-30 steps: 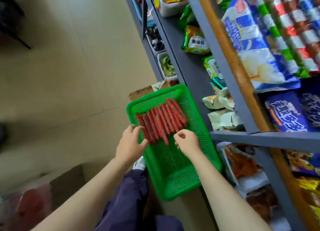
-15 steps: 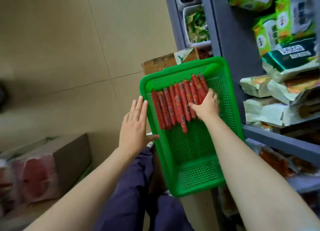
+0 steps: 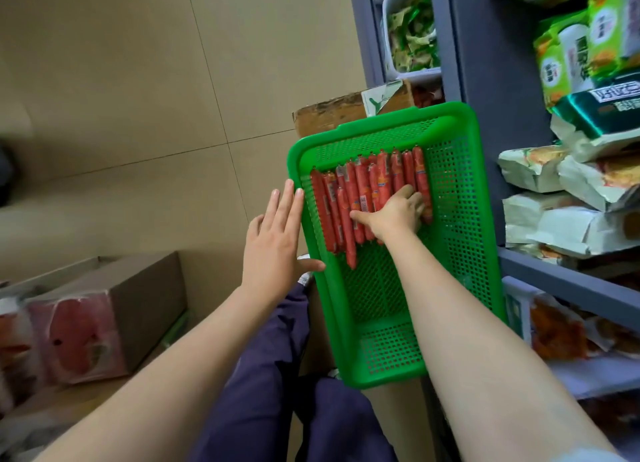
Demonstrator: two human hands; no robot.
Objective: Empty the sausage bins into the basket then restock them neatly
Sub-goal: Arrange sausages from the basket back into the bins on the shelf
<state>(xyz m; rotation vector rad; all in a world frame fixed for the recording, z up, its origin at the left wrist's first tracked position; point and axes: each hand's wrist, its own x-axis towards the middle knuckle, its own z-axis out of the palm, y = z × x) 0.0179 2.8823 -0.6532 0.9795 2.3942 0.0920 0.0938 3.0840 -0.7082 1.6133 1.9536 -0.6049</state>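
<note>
Right-hand fingers [image 3: 410, 198] lie flat and slightly spread on top of the sausages [image 3: 363, 198], thumb stretched out toward 9 o'clock across the wrappers; pressing, not curled round any. Right hand [image 3: 394, 212] sits over the lower right part of the row. Left-hand fingers [image 3: 284, 205] are straight and held together, tips pointing to 12 o'clock, lying along the outside of the basket [image 3: 460, 253] at its left rim; thumb sticks out toward 3 o'clock, touching the rim. Left hand [image 3: 273, 246] holds nothing.

Sausages: red wrapped sticks, side by side in a rough row, long axis about 12 to 6 o'clock, in the upper half of the green perforated basket. One stick pokes lower than the rest at 6 o'clock of the row. Lower half of the basket shows bare mesh.

Basket rests over the person's lap, dark purple trousers [image 3: 263, 375] under it. At 12 o'clock of the basket a cardboard box [image 3: 329, 113]. At 3 o'clock grey shelves [image 3: 485, 80] with snack packets [image 3: 568, 56]. At 1 o'clock a white bin [image 3: 412, 35] of green packets. At 8 o'clock a carton [image 3: 149, 298] on the tiled floor [image 3: 121, 97].
</note>
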